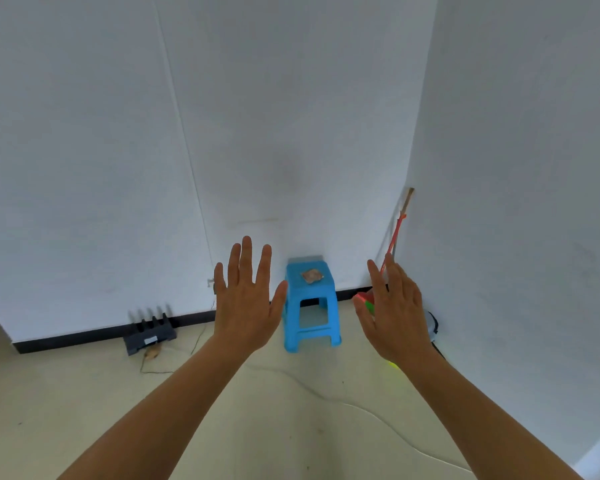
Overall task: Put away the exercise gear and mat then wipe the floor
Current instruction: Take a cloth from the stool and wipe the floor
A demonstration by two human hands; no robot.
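My left hand (245, 299) is raised in front of me with its fingers spread straight, holding nothing. My right hand (397, 310) is held up the same way, fingers straight, empty. Between them, against the far wall, stands a small blue plastic stool (310, 303) with a folded cloth or pad (312, 275) on its seat. A stick with a red cord (397, 233) leans in the right corner, and a red and green item (364, 301) shows partly behind my right hand. No mat is in view.
A dark slotted rack (149, 332) sits on the floor by the baseboard at left. A thin white cable (326, 398) runs across the pale floor towards the right wall. A round grey object (432, 327) lies in the right corner, with a yellow-green thing (392, 365) under my right wrist.
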